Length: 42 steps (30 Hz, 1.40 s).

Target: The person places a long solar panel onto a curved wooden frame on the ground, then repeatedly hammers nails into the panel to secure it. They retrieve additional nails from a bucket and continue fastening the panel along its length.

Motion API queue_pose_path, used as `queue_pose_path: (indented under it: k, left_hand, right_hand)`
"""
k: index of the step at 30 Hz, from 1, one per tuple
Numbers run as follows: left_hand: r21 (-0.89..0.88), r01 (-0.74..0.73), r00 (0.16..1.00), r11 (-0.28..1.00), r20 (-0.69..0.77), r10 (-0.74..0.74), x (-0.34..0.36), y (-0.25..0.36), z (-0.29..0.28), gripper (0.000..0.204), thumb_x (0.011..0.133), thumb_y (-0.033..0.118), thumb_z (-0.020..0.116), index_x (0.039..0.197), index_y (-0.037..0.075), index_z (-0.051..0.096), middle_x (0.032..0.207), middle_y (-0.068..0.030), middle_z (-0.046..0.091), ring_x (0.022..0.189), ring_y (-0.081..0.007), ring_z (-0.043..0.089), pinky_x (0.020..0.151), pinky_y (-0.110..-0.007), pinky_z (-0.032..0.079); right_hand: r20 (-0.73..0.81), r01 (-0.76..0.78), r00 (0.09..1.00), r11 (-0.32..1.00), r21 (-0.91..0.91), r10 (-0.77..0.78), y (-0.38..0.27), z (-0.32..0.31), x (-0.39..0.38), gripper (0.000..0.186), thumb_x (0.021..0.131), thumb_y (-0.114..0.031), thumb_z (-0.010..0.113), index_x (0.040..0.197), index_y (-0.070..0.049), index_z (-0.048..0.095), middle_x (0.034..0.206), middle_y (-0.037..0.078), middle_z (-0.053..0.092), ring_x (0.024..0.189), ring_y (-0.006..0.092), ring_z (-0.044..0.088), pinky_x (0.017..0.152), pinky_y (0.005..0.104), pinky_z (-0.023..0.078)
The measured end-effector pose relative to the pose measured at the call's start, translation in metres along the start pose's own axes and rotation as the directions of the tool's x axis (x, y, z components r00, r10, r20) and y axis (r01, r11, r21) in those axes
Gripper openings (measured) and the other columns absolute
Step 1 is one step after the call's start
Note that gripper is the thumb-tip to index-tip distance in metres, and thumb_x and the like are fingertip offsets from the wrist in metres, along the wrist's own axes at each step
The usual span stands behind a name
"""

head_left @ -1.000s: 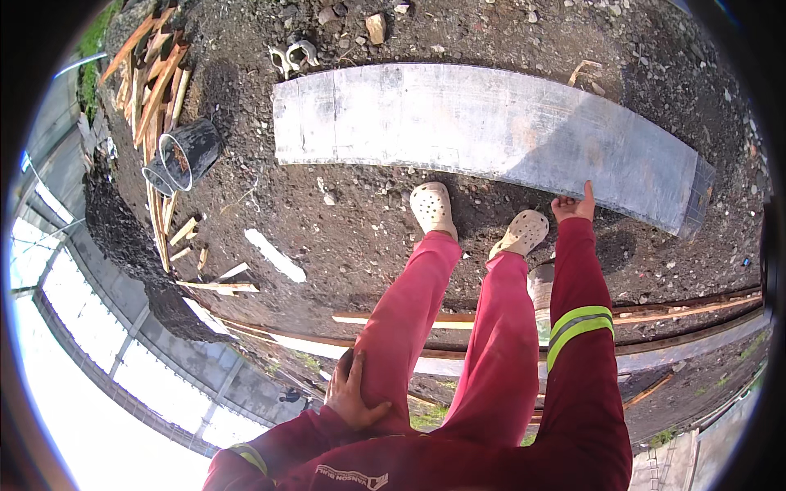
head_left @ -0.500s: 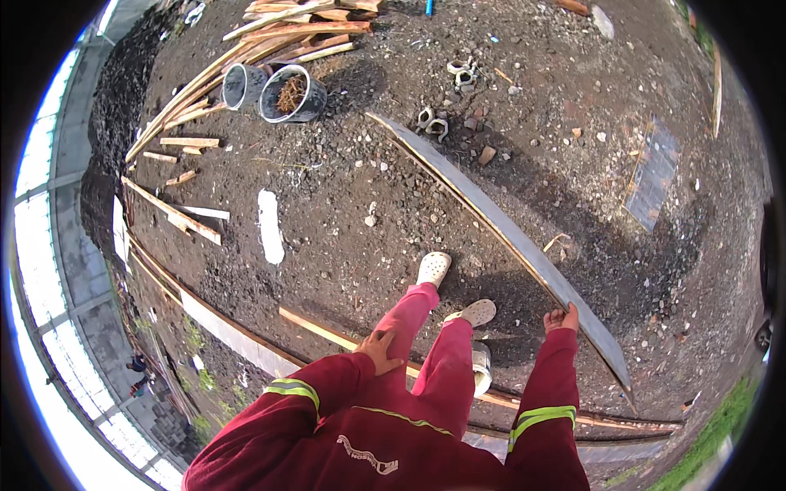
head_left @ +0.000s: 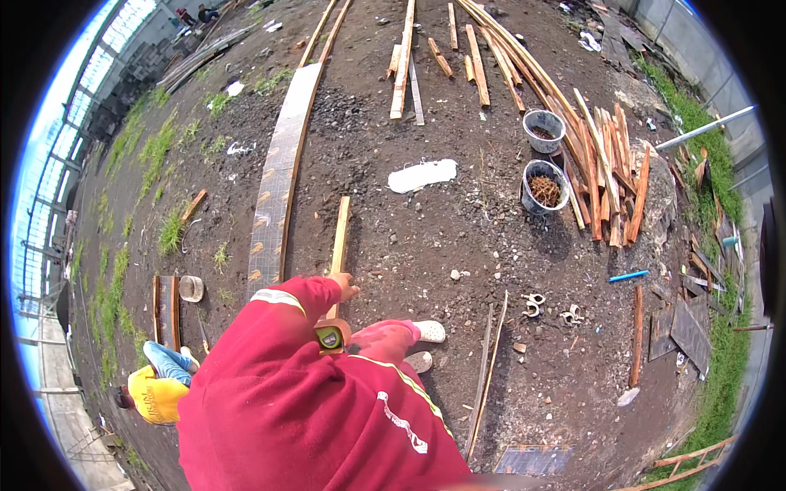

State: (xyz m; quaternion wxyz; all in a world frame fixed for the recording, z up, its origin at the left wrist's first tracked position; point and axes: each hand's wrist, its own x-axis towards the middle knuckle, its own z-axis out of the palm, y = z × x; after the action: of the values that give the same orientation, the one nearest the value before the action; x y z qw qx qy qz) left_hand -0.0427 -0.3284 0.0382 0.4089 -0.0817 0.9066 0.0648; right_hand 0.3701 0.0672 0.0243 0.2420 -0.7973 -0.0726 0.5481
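My left hand (head_left: 345,286) reaches out from a dark red sleeve with its fingers apart and nothing visible in them. Beneath it in the picture runs a pale wooden board (head_left: 341,233) on the ground; whether they touch I cannot tell. Close to my waist shows a yellow-green and black tape measure (head_left: 330,337), partly covered by my clothing. My right hand is out of sight. A long narrow panel (head_left: 485,376) stretches beside my light clogs, seen nearly edge-on, its near end beyond my body.
A long panel form (head_left: 278,172) lies ahead on the left. Someone in a yellow shirt (head_left: 155,394) crouches at lower left. Two buckets (head_left: 536,199) stand beside piled lumber (head_left: 610,176) on the right. A blue tube (head_left: 629,277) and loose boards lie on stony soil.
My view has swung left, bringing the crouching person into sight. My left hand has left my thigh and extends forward. My right hand, earlier at the long panel's edge, has dropped out of view.
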Motion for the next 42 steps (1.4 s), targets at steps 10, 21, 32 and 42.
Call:
queue_pose_path:
  k: [10, 21, 32, 42]
  left_hand:
    - [0.011, 0.282, 0.935, 0.959, 0.224, -0.277, -0.056, -0.122, 0.044, 0.059, 0.078, 0.053, 0.052, 0.103, 0.000, 0.061, 0.106, -0.0217, 0.058, 0.103, -0.0348, 0.054, 0.087, -0.041, 0.042]
    - [-0.419, -0.208, 0.908, 0.884, 0.253, 0.333, 0.063, -0.023, 0.009, 0.070, 0.075, 0.057, 0.048, 0.116, 0.000, 0.052, 0.115, -0.0232, 0.053, 0.109, -0.0359, 0.049, 0.094, -0.038, 0.038]
    - [-0.843, 0.496, 0.847, -0.208, 0.416, 0.332, 0.090, -0.002, -0.107, 0.075, 0.075, 0.056, 0.056, 0.130, 0.009, 0.035, 0.126, -0.0191, 0.042, 0.108, -0.0315, 0.046, 0.090, -0.045, 0.036]
    - [-0.748, 0.377, 0.897, -0.546, 0.443, 0.013, 0.197, -0.046, -0.168, 0.028, 0.085, 0.027, 0.052, 0.107, 0.010, 0.053, 0.097, -0.0071, 0.061, 0.083, -0.0223, 0.061, 0.070, -0.039, 0.051]
  right_hand:
    - [0.233, 0.098, 0.972, 0.955, -0.280, -0.032, -0.029, 0.084, -0.104, 0.040, 0.076, -0.044, 0.054, 0.057, -0.010, 0.045, 0.050, 0.004, 0.049, 0.050, 0.0199, 0.050, 0.050, 0.0329, 0.044]
    - [0.325, 0.267, 0.939, 0.837, -0.477, -0.115, -0.023, 0.158, -0.257, 0.043, 0.075, -0.047, 0.054, 0.055, -0.010, 0.045, 0.051, 0.004, 0.050, 0.051, 0.0215, 0.050, 0.052, 0.0348, 0.044]
    - [0.581, 0.455, 0.813, 0.673, -0.583, -0.047, 0.075, 0.295, -0.380, 0.044, 0.075, -0.045, 0.059, 0.059, -0.007, 0.042, 0.055, 0.007, 0.045, 0.057, 0.0227, 0.045, 0.061, 0.0356, 0.041]
    - [0.681, 0.488, 0.653, 0.503, -0.713, 0.332, 0.126, 0.506, -0.397, 0.040, 0.080, -0.039, 0.056, 0.061, -0.006, 0.047, 0.057, 0.010, 0.051, 0.055, 0.0235, 0.051, 0.052, 0.0362, 0.046]
